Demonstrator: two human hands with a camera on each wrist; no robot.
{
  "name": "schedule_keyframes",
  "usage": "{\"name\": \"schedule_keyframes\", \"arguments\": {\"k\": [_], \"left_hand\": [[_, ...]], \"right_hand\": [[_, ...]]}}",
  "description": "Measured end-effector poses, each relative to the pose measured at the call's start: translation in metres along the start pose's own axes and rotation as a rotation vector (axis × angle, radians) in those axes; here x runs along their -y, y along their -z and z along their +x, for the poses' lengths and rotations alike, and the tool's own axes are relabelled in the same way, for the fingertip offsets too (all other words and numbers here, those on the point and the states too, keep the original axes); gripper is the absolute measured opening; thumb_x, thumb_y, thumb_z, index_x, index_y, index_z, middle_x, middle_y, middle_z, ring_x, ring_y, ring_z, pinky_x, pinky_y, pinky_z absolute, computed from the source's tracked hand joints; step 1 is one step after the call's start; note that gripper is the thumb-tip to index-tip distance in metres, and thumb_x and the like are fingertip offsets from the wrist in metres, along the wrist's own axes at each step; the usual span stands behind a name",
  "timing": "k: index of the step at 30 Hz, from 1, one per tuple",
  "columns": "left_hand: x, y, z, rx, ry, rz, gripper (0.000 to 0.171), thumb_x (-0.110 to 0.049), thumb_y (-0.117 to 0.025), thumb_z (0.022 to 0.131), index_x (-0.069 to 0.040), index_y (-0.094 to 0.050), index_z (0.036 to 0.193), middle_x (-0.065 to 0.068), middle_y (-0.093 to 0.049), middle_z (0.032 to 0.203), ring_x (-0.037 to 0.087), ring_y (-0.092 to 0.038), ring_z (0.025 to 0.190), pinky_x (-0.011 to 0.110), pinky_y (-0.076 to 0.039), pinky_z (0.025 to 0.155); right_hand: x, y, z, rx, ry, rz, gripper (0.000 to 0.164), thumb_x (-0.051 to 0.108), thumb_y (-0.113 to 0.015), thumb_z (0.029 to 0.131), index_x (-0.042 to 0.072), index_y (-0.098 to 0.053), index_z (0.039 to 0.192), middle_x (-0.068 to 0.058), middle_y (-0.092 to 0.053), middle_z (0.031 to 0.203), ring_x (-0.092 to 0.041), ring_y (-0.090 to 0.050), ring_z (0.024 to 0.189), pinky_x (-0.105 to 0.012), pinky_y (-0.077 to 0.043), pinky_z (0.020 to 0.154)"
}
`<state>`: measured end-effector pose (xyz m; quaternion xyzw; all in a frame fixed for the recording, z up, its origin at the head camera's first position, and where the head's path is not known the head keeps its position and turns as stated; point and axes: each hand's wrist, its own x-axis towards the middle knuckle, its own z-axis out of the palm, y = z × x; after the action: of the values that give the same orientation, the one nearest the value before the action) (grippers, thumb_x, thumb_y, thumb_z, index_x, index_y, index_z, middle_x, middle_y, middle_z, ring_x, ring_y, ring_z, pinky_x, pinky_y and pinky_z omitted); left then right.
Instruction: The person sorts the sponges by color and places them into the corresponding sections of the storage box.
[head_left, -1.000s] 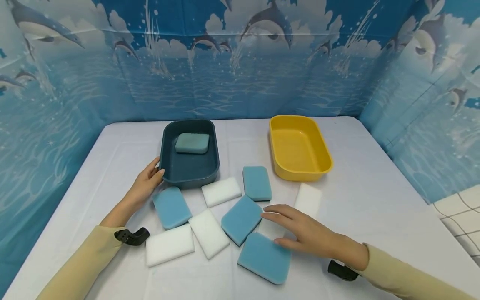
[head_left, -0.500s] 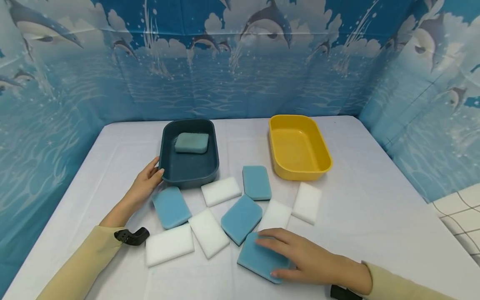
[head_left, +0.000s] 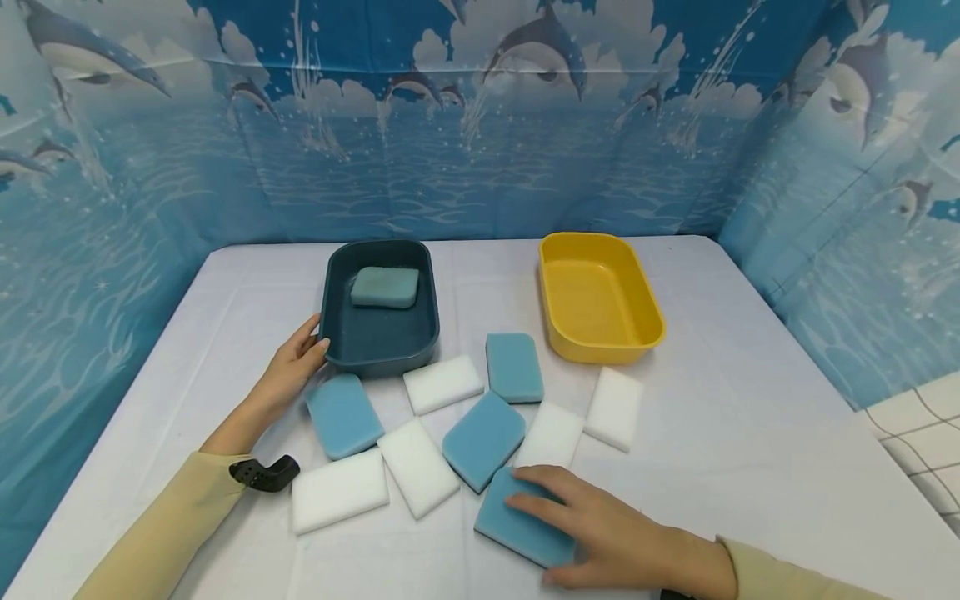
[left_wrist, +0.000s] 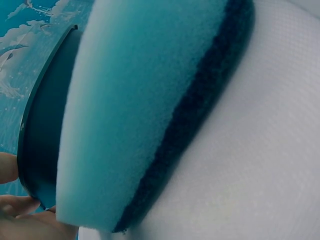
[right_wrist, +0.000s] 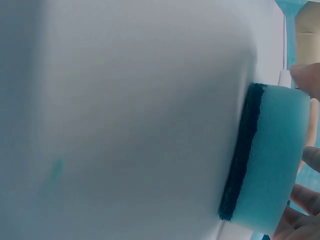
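My left hand [head_left: 296, 358] holds the near left corner of a dark teal tray [head_left: 378, 354], thumb at the front and fingers along the side. Inside that tray lies a blue-green sponge [head_left: 385, 287]. Spread over a blue sponge [head_left: 517, 518] at the near edge of the group is my right hand [head_left: 600, 529], fingertips across its top and thumb by its near corner. From the right wrist, this sponge [right_wrist: 272, 157] shows its dark scouring side down on the cloth. A blue sponge [left_wrist: 135, 110] fills much of the left wrist view, with the tray wall behind.
More blue sponges [head_left: 483, 440] and several white sponges [head_left: 418, 467] lie flat between the hands. A yellow tray [head_left: 600, 296] stands at the back right with nothing in it. White cloth [head_left: 750, 400] covers the table, and a dolphin-print curtain [head_left: 480, 167] hangs behind.
My right hand has moved toward the near edge, from beside the white sponge to over the near blue sponge, uncovering the white sponges. The left hand and tray stay put.
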<state>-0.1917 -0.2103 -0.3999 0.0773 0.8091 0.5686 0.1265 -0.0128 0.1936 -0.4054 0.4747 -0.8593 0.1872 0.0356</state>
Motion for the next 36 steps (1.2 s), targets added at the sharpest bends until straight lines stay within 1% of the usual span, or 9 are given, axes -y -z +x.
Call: {"name": "schedule_keyframes", "arguments": {"k": [4,10,17,25,30,33,36], "left_hand": [[0.001,0.0,0.001,0.0,0.006,-0.002,0.065,-0.027,-0.035,0.102,-0.011,0.004,0.152,0.026,-0.012,0.155,0.04,-0.019,0.143,0.052,-0.023,0.115],[0.0,-0.001,0.0,-0.004,0.004,0.002,0.066,-0.03,-0.036,0.102,-0.011,0.003,0.152,0.027,-0.012,0.155,0.04,-0.019,0.143,0.053,-0.023,0.115],[-0.001,-0.001,0.0,-0.014,0.009,0.024,0.065,-0.027,-0.035,0.102,-0.011,0.004,0.152,0.027,-0.012,0.155,0.041,-0.02,0.143,0.054,-0.023,0.115],[-0.002,-0.001,0.0,-0.004,0.002,0.009,0.067,-0.032,-0.036,0.102,-0.012,0.004,0.152,0.027,-0.012,0.155,0.041,-0.02,0.143,0.052,-0.024,0.114],[-0.001,0.0,-0.001,-0.002,0.004,0.001,0.067,-0.031,-0.037,0.102,-0.012,0.004,0.152,0.027,-0.01,0.155,0.04,-0.019,0.143,0.052,-0.024,0.115],[0.0,0.0,-0.001,-0.002,0.003,0.004,0.067,-0.03,-0.036,0.102,-0.012,0.004,0.152,0.027,-0.011,0.155,0.041,-0.019,0.143,0.053,-0.024,0.114],[0.002,0.0,0.001,-0.001,0.003,0.005,0.067,-0.03,-0.036,0.102,-0.011,0.004,0.152,0.027,-0.012,0.155,0.041,-0.02,0.143,0.052,-0.024,0.114]], "right_hand": [[0.001,-0.002,0.0,-0.009,-0.001,0.01,0.07,0.043,-0.07,0.082,0.02,-0.04,0.14,-0.008,-0.036,0.145,-0.016,-0.044,0.124,-0.033,-0.052,0.093],[0.002,-0.001,0.0,-0.007,0.011,0.029,0.068,0.038,-0.07,0.083,0.02,-0.04,0.141,-0.008,-0.035,0.146,-0.016,-0.044,0.126,-0.033,-0.052,0.094],[0.004,0.003,0.0,-0.025,0.027,0.021,0.068,0.033,-0.073,0.08,0.019,-0.042,0.139,-0.007,-0.037,0.146,-0.016,-0.042,0.129,-0.03,-0.049,0.098],[0.006,0.009,0.0,-0.039,0.066,0.032,0.062,0.03,-0.072,0.08,0.017,-0.046,0.135,-0.009,-0.039,0.144,-0.016,-0.04,0.129,-0.02,-0.039,0.107],[0.005,0.014,0.003,-0.085,0.097,0.028,0.063,0.029,-0.074,0.079,0.015,-0.047,0.134,-0.01,-0.04,0.142,-0.016,-0.041,0.127,-0.012,-0.026,0.113],[0.003,0.016,0.004,-0.11,0.121,0.021,0.064,0.028,-0.075,0.077,0.014,-0.048,0.133,-0.011,-0.042,0.141,-0.017,-0.042,0.127,-0.011,-0.02,0.115],[0.002,0.017,0.004,-0.103,0.13,0.017,0.064,0.027,-0.075,0.077,0.014,-0.048,0.133,-0.01,-0.042,0.141,-0.017,-0.042,0.127,-0.011,-0.019,0.115]]}}
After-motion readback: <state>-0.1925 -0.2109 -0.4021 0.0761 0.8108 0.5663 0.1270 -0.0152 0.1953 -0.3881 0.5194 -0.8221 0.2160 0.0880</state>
